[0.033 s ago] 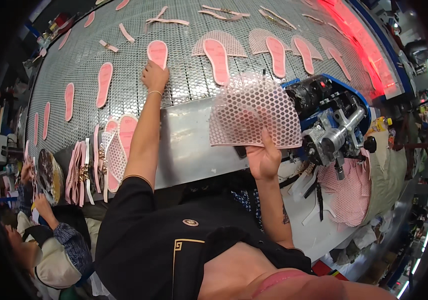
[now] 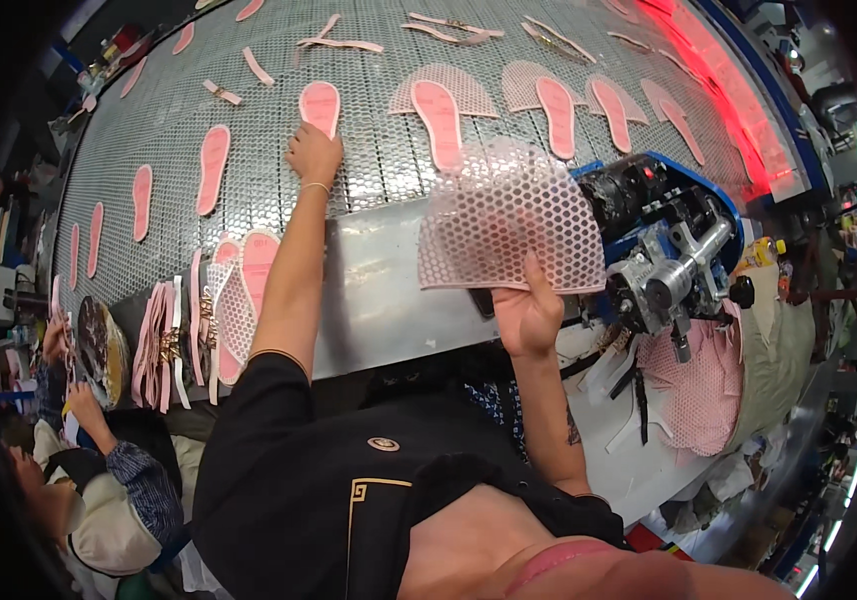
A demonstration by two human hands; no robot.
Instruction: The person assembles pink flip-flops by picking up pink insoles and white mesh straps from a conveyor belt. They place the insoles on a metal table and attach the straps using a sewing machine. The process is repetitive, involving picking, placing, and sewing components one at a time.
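My left hand (image 2: 314, 152) reaches far out over the metal mesh conveyor belt (image 2: 379, 170). Its bent fingers grip the near end of a pink insole (image 2: 321, 103) that lies flat on the belt. My right hand (image 2: 527, 315) holds up a pink perforated honeycomb sheet (image 2: 509, 225) by its lower edge, thumb on top. The sheet hangs over the steel table edge (image 2: 379, 290), right beside a blue machine (image 2: 664, 250). More pink insoles (image 2: 212, 168) and mesh-backed soles (image 2: 442, 108) lie in rows across the belt.
A stack of pink insoles and straps (image 2: 211, 322) stands on edge at the belt's near left. A pile of pink mesh pieces (image 2: 701, 390) lies under the machine on the right. A red glowing strip (image 2: 734, 95) runs along the far right. Another person (image 2: 99, 490) works at the lower left.
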